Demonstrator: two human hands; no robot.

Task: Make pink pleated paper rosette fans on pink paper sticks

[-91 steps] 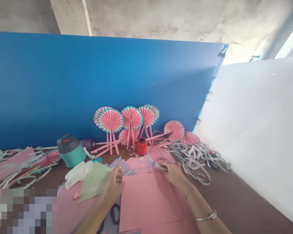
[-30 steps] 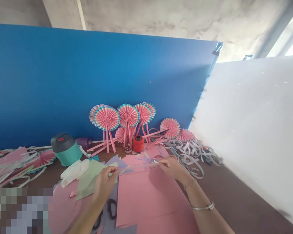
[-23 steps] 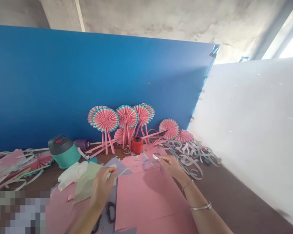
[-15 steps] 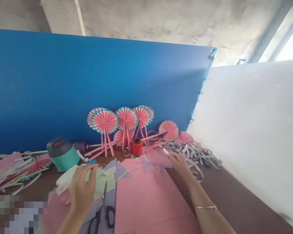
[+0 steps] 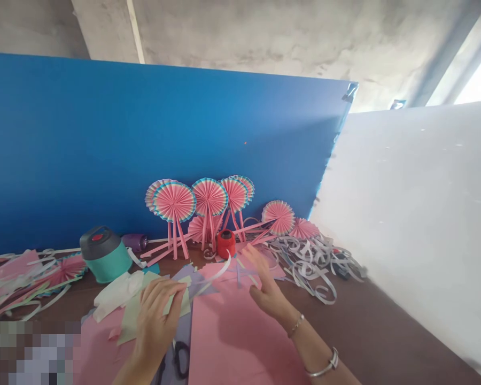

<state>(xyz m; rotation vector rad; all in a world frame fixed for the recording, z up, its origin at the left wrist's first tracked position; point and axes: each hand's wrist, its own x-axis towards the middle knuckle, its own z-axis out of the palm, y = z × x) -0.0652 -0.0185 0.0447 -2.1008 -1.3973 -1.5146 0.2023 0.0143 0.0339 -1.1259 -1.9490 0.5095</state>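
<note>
While the left hand (image 5: 158,316) seems to pinch one end of a pale strip (image 5: 224,268) — leaving the rest free to curl above the pink paper (image 5: 224,350) — the right hand (image 5: 269,294) hovers, fingers spread, apparently empty; scissors (image 5: 176,357) lie beside the paper, handily near.

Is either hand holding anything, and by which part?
The left hand appears to pinch a pale curled strip by its near end; the right hand holds nothing visible.

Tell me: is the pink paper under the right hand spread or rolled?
Spread: the pink paper lies flat beneath the right hand, left edge straight.
</note>
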